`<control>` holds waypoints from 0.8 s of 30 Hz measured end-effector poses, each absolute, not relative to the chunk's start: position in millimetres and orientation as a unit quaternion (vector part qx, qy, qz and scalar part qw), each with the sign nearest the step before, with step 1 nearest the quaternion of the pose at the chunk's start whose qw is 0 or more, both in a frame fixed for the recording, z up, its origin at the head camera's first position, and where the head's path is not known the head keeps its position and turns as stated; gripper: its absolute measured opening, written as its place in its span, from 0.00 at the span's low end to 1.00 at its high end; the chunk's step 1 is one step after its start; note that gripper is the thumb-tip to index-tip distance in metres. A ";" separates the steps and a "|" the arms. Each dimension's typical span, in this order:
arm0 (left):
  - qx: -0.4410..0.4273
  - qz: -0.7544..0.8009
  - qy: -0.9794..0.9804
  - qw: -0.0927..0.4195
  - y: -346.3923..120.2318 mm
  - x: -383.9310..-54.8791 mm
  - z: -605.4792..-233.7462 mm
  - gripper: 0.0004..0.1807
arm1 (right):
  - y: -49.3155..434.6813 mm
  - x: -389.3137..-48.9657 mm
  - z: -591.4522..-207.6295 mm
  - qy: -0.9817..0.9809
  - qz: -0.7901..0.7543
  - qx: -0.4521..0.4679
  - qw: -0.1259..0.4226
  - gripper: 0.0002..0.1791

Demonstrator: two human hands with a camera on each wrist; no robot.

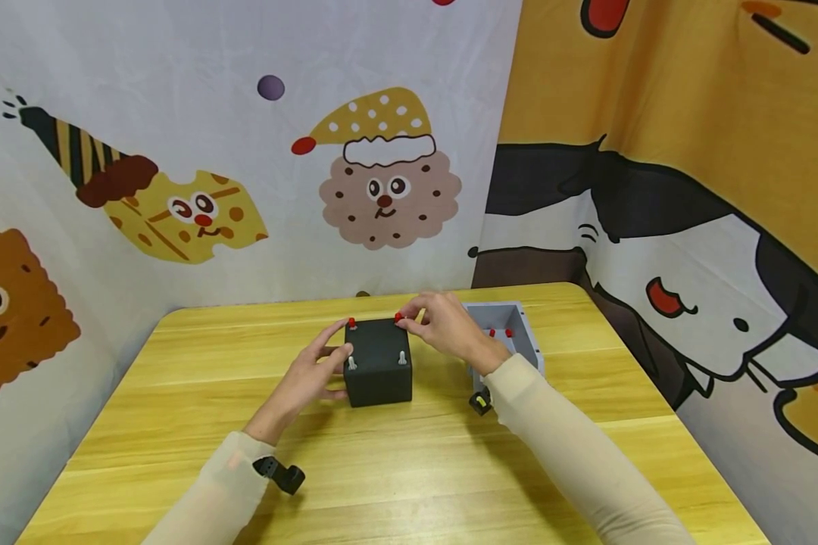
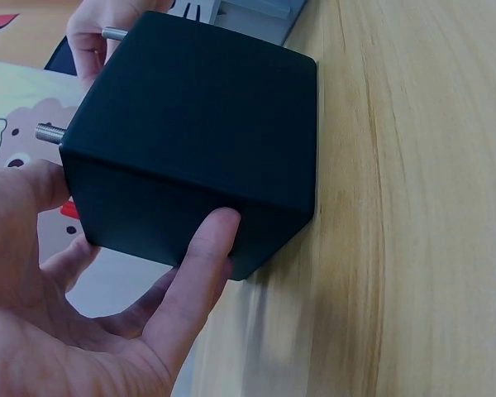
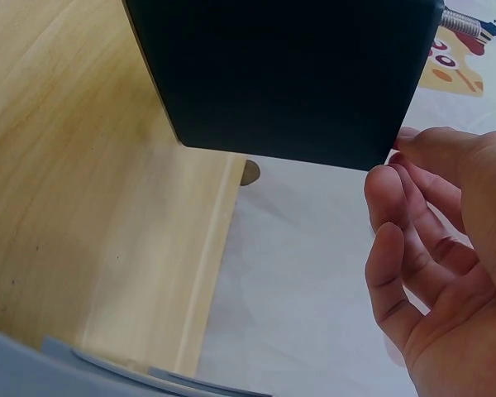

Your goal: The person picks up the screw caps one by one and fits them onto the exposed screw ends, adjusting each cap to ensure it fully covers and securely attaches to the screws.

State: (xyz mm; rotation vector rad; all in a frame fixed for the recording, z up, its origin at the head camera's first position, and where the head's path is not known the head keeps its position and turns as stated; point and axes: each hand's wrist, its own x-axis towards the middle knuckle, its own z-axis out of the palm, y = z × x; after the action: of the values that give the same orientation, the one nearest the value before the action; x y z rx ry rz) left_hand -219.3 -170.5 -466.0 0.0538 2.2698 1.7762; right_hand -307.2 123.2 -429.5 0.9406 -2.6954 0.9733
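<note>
A black box stands on the wooden table with metal threaded bolts on its top. The two front bolts are bare, and a red nut sits on the back left one. At the back right corner my right hand pinches another red nut between thumb and finger. My left hand lies against the box's left side, its fingers fairly straight and spread. In the left wrist view, one fingertip touches the box near a side edge. The right wrist view mostly hides the pinched nut.
Right of the box, partly behind my right forearm, is a grey tray with small red nuts in it. The wooden table ends at a patterned cloth backdrop. Wrist cameras are strapped to both sleeves.
</note>
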 end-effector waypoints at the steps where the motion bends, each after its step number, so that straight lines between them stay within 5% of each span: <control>1: 0.019 0.611 0.781 0.129 -170.5 -219.2 -466.0 0.38 | 123.2 -306.9 -429.3 -0.892 0.322 0.310 0.063 0.07; 24: 0.017 0.611 0.781 0.128 -170.0 -219.0 -466.4 0.39 | 128.3 -300.2 -426.0 -0.895 0.309 0.313 0.070 0.10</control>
State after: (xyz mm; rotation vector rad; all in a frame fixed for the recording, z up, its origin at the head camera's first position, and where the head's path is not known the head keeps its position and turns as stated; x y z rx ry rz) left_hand -219.0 -170.0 -466.4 0.0506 2.2711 1.7777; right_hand -300.2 128.3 -426.0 0.9428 -2.6933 0.9302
